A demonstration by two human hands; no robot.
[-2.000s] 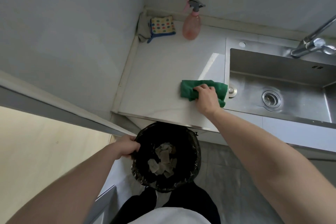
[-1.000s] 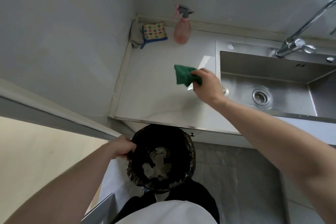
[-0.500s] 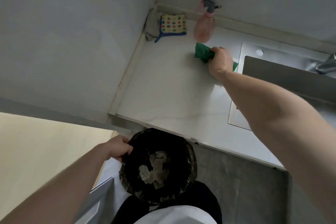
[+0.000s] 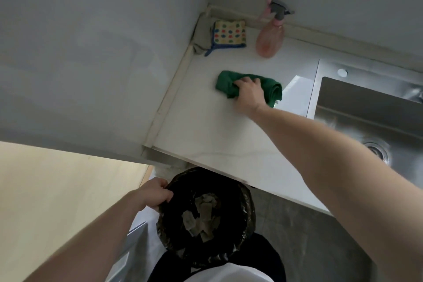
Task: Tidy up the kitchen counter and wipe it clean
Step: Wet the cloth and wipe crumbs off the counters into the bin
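Note:
A bunched green cloth [image 4: 225, 81] lies on the white counter [image 4: 206, 130], left of the sink. My right hand [image 4: 248, 94] grips it from above and presses it onto the counter. Below the counter's front edge, my left hand [image 4: 154, 193] holds the left rim of a bin lined with a black bag [image 4: 247, 213]. Crumpled paper scraps [image 4: 201, 215] lie inside the bin.
A pink spray bottle [image 4: 270, 38] stands at the back of the counter. A dotted cloth [image 4: 229, 33] sits in the back left corner over a grey rag [image 4: 201, 40]. The steel sink [image 4: 370, 117] lies to the right. A wall borders the counter's left side.
My right hand lifted the green cloth from beside the sink, carried it toward the spray bottle, then set it down further left on the counter. My left hand stayed on the bin rim.

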